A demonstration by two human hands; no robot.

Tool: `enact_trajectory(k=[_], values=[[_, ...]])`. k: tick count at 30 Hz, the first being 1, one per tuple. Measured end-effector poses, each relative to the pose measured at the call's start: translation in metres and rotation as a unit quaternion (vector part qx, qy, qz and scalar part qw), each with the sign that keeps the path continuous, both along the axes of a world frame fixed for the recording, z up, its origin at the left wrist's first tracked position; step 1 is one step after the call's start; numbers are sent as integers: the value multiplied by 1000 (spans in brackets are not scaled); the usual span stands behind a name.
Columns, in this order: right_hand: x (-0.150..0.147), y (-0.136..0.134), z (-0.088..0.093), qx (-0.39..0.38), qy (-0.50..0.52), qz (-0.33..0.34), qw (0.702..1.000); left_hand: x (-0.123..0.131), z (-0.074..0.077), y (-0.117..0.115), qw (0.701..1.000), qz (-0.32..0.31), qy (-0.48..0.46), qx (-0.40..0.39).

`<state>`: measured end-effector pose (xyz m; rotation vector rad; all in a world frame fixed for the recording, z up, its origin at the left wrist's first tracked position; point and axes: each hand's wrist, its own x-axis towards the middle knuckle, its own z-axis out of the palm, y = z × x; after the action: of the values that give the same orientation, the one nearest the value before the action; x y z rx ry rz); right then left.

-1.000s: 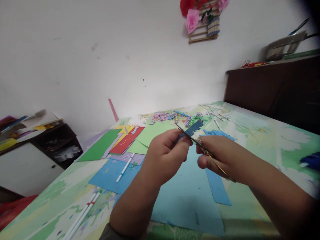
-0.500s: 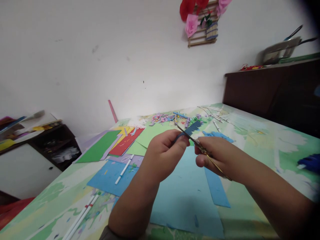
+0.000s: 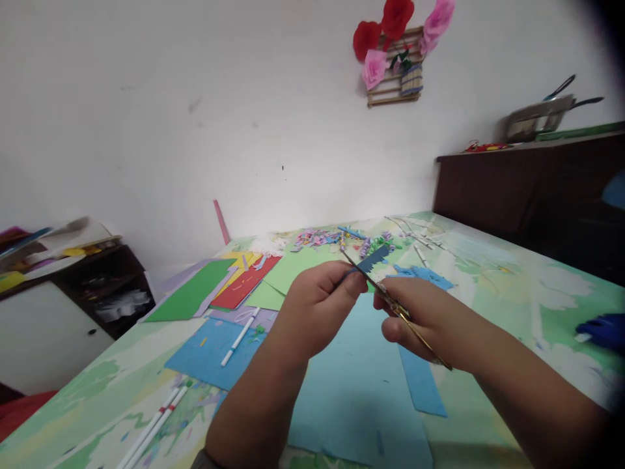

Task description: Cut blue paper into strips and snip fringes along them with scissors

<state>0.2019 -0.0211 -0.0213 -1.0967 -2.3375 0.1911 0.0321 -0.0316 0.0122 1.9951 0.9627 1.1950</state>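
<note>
My left hand (image 3: pixel 317 306) is closed, pinching a small dark blue paper strip (image 3: pixel 374 260) with a fringed edge, held up over the table. My right hand (image 3: pixel 420 312) is closed around thin gold-handled scissors (image 3: pixel 390 299), whose blades cross the strip near my left fingertips. Both hands hover above a large light blue paper sheet (image 3: pixel 361 384) lying on the table (image 3: pixel 512 286).
Green (image 3: pixel 195 290), red (image 3: pixel 247 280) and blue (image 3: pixel 209 345) paper sheets lie at the left, with white pens (image 3: pixel 151 423) near the front edge. Several curled paper scraps (image 3: pixel 336 238) sit at the far edge. A dark cabinet (image 3: pixel 527 189) stands at the right, paper flowers (image 3: pixel 395 45) hang on the wall.
The view has tilted up slightly, so hands and table sit a little lower and leftward. The hands keep the same hold on strip and scissors.
</note>
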Motion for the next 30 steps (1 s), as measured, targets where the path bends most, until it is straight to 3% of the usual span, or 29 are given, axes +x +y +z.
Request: enact_trajectory(k=[10, 19, 26, 30], values=[[-4, 2, -2, -3, 29, -2, 1000, 1, 0, -1, 999, 1, -24, -21], [-8, -2, 6, -13, 29, -48, 998, 2, -2, 2, 994, -6, -68, -81], [-2, 1, 2, -22, 19, 5, 1000, 3, -6, 3, 994, 53, -93, -28], [-2, 1, 1, -22, 29, 12, 999, 4, -4, 3, 998, 34, -45, -30]])
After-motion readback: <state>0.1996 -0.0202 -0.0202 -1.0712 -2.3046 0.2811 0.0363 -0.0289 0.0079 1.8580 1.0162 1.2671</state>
